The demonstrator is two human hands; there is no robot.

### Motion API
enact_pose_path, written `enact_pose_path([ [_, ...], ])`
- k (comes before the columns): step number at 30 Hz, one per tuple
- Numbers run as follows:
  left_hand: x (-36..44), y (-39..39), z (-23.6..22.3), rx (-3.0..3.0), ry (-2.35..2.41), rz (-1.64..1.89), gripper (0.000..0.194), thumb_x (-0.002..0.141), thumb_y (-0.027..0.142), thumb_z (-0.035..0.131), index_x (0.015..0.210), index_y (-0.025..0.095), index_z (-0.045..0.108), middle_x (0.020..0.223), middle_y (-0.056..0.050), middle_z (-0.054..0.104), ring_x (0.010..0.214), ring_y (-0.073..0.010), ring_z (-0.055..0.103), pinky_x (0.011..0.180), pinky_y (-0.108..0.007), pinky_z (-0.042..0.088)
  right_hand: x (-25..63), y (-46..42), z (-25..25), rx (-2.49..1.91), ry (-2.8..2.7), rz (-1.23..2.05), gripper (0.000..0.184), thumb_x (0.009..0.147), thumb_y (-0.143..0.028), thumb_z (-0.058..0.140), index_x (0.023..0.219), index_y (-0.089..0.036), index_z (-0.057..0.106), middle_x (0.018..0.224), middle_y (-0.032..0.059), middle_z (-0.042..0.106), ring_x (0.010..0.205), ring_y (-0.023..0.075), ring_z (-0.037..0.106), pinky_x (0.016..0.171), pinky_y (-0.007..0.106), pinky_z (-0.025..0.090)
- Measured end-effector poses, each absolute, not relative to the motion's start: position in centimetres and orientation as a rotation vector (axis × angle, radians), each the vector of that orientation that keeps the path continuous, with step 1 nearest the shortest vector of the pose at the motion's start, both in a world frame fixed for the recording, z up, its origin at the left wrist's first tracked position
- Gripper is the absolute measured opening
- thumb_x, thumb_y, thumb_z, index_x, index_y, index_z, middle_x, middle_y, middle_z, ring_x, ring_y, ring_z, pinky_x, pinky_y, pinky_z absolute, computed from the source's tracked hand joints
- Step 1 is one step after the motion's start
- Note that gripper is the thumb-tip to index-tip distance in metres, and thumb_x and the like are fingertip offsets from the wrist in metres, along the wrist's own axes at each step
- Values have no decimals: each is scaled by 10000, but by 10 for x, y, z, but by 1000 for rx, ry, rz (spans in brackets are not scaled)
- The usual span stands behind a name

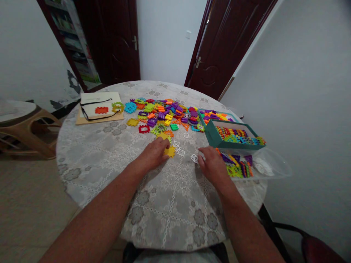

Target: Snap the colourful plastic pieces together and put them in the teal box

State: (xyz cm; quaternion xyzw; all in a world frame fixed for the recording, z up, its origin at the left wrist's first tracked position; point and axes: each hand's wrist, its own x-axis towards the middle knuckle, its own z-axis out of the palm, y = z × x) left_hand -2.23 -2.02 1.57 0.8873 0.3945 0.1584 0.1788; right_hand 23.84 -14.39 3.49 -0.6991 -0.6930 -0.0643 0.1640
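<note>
My left hand is curled, its thumb and fingers closed about a yellow toothed plate low over the table. A second yellow plate lies just beyond the knuckles. My right hand is closed, with a small white lattice window piece at its thumb and fingertips. Between both hands lie several more white window pieces, one of them farther off. Behind them spreads a heap of colourful toothed plates and connectors, among them a red frame and a green connector.
Right of the heap stands a green box filled with sorted pieces, its other part behind. A clear plastic tray holds more pieces beside my right hand. Glasses rest on a board at the left. A stool stands beyond the table.
</note>
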Motion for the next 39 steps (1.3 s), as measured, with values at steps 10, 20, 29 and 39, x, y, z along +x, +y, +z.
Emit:
enact_pose_path([
  [10,-26,-12,9,2312,1298,723,454,852,103,578,1277,262,594,1303,-114,579,1112,-272,620,997,-416,513,236,-139,14,-2232,-1967,89,164,986,-240,593,1099,-178,694,1092,146,718,1077,282,666,968,354,473],
  [20,-29,-4,8,2359,1483,752,301,924,172,593,1212,239,650,1325,-136,602,1191,-297,604,1068,-442,497,238,-133,11,-2082,-1895,197,361,996,-284,595,1326,-158,670,1253,151,716,1130,262,674,1022,355,477],
  [29,-12,-25,10,2553,965,610,273,994,238,596,1259,210,650,1263,-113,656,1188,-255,636,1056,-378,509,240,-125,15,-2096,-1972,290,253,1004,-281,617,1240,-212,679,1241,110,675,1154,245,647,999,331,433],
  [39,-6,-35,12,2673,993,367,291,981,240,616,1256,165,674,1345,-153,635,1244,-292,607,1090,-416,494,217,-119,28,-1897,-1939,538,62,959,-235,669,1018,-217,676,882,1,708,838,177,635,739,262,387],
])
